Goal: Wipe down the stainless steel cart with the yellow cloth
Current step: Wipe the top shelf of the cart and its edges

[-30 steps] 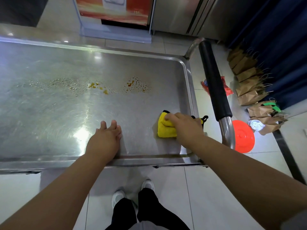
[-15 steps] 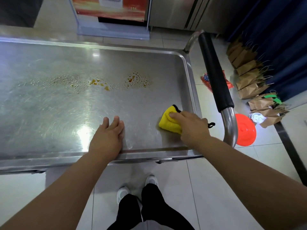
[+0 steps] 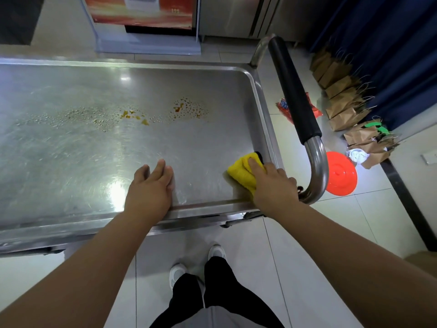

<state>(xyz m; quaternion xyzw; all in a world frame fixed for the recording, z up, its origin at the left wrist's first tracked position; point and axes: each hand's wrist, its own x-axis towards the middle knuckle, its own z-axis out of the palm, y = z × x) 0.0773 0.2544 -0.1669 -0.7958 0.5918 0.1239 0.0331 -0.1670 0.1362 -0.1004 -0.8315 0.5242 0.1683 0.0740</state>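
The stainless steel cart (image 3: 71,150) fills the left and middle of the head view, its top a shallow tray with a raised rim. My right hand (image 3: 272,185) presses the folded yellow cloth (image 3: 241,171) onto the tray near its front right corner, fingers laid over the cloth. Flat on the steel near the front rim rests my left hand (image 3: 149,188), fingers together. Yellow-orange crumbs (image 3: 134,116) and a patch of orange droplets (image 3: 189,110) lie across the tray's middle.
The cart's push handle (image 3: 295,95), black grip on a steel tube, curves round the right end. On the floor to the right lie an orange lid (image 3: 340,172), brown paper bags (image 3: 343,102) and a red packet (image 3: 283,107). My feet stand below the cart's front edge.
My right hand has slid the yellow cloth rightwards and a little away from me, towards the tray's right rim. My left hand has stayed in place on the steel.
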